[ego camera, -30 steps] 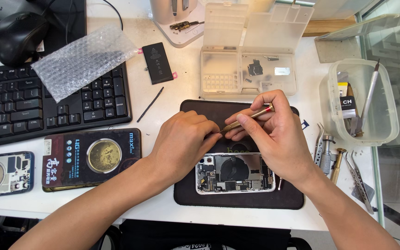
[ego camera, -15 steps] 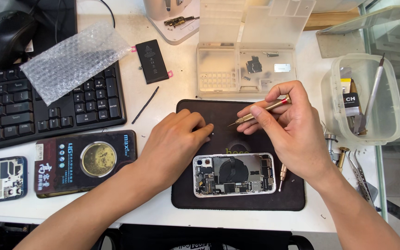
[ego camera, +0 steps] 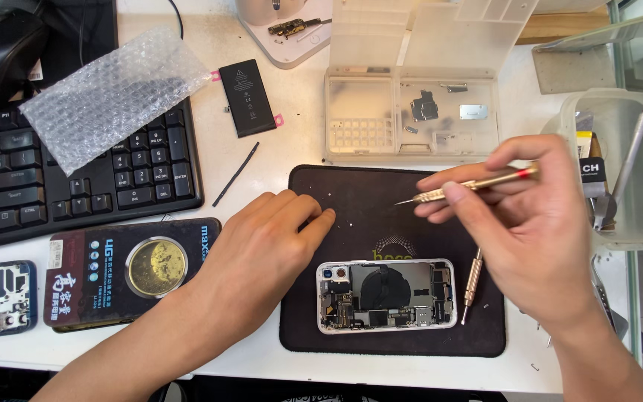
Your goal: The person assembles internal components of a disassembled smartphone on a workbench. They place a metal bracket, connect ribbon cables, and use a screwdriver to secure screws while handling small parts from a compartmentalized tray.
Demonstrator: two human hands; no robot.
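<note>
Right hand grips screwdriver — above opened phone.

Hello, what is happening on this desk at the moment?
A person is working on an opened phone, which lies with its inner parts showing on a dark mat. The right hand holds a slim gold screwdriver above the mat, tip pointing left. The left hand rests flat on the mat's left edge. A second screwdriver lies beside the phone. A removed battery, a keyboard and a clear parts box sit farther back.
</note>
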